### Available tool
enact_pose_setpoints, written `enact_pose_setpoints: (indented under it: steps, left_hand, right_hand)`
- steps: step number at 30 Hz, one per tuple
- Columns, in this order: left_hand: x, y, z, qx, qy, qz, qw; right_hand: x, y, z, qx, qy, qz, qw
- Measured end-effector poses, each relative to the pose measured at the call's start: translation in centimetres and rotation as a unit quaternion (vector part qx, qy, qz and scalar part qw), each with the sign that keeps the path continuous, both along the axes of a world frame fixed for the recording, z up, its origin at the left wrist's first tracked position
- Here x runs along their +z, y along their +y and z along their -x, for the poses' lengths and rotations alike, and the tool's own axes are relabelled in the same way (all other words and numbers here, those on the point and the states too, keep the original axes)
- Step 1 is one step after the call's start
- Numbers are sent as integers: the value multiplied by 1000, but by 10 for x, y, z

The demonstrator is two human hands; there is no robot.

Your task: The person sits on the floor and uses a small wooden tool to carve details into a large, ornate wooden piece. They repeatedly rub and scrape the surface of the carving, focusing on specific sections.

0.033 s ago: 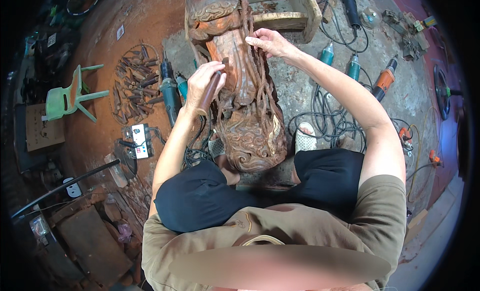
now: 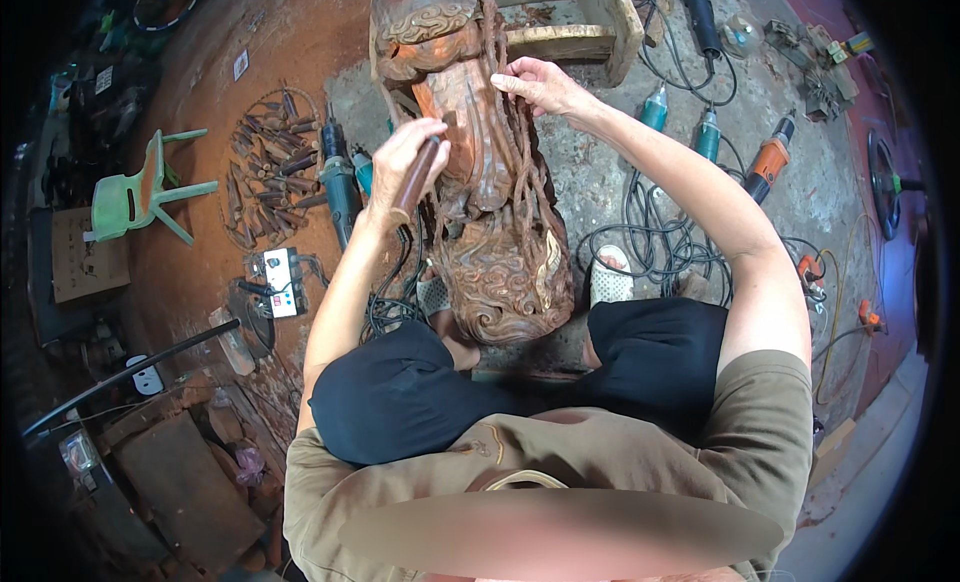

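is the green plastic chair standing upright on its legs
No, the green plastic chair lies tipped on its side on the floor, legs pointing sideways.

Dusty reddish floor (image 2: 300,52) strewn with power tools, cables, and a toppled green chair (image 2: 135,194).
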State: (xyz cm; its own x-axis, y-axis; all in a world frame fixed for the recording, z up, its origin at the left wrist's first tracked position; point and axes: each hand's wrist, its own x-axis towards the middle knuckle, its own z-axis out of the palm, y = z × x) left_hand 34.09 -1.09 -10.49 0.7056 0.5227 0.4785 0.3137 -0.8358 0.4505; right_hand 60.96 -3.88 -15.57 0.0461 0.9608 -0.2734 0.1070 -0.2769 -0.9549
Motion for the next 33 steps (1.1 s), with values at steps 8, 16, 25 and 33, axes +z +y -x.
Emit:
enact_pose_setpoints:
  steps: [8, 16, 25, 33]
  left_hand:
    - [20, 44, -31, -28, -33, 59, 997]
    - [0, -11, -7, -57, 26, 34, 997]
    - [8, 48, -24, -41, -61, 17, 997]
    - [9, -2, 8, -78, 34, 139, 987]
  right_hand:
    - [1, 2, -3, 13, -6, -1, 1000]
    - [-2, 5, -9, -1, -18, -2, 1000]
    - [2, 5, -3, 11, -36, 0, 999]
    - [7, 2, -5, 8, -43, 6, 999]
